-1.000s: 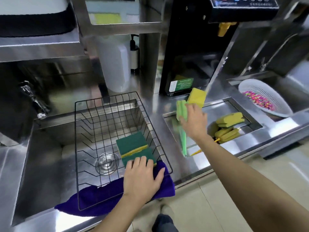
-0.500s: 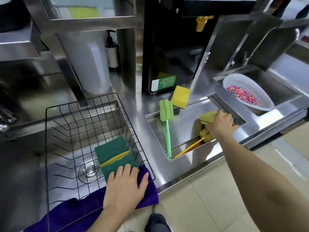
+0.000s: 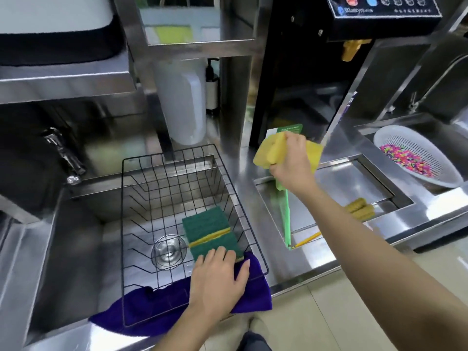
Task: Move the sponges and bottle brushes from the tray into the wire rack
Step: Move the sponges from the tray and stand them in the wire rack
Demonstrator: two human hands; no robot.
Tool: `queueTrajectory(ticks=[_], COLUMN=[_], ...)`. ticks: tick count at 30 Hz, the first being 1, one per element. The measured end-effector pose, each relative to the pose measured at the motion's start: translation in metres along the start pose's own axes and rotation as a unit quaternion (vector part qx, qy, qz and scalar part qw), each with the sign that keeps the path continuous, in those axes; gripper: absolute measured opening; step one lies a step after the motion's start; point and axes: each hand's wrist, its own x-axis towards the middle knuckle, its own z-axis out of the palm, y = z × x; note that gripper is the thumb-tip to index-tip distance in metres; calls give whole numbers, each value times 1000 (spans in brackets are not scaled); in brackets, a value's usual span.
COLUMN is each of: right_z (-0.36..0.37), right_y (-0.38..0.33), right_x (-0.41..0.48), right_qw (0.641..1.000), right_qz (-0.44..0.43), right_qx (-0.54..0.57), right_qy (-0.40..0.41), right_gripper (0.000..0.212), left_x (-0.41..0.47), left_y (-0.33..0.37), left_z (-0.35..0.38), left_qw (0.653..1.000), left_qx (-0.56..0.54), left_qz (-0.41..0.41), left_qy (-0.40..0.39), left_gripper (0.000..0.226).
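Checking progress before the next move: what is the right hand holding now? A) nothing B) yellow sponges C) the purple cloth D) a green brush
B: the right hand is closed around yellow sponges, lifted above the tray beside the wire rack.

The wire rack sits in the sink at the left, its near edge on a cloth draped over the sink's near rim. Two sponges lie in the rack's near right corner. Right of the sink lies the recessed tray, holding a bottle brush along its left side. A colander sits far right, beyond the tray.
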Motion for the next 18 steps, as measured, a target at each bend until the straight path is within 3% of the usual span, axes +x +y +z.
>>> queueTrajectory(ticks=[4,7,10,14,18], right_z=[32,56,78,110,140], right_y=[-41,-66,-87,-97,-89], right_x=[-10,-13,-14,-7,-6], right_qw=[980,963,960,895,833], right_qz=[-109,-153,-169,-299,-324], right_qx=[-61,-127,-115,-235,-308], right_qy=[-154,-183,-194,-231,-326], right_gripper=[86,89,76,59,56], left_x=[-9,-16,-20,-18,-19], left_y=[-27,-42,-44,-44,-43], left_z=[-1,-2,-2,0,2], left_qw=[998,996,995,995,995], left_qx=[-1,15,15,16,13], left_qz=[-21,-47,-61,-52,-40], left_qy=[56,79,80,82,87], left_gripper=[41,41,40,40,38])
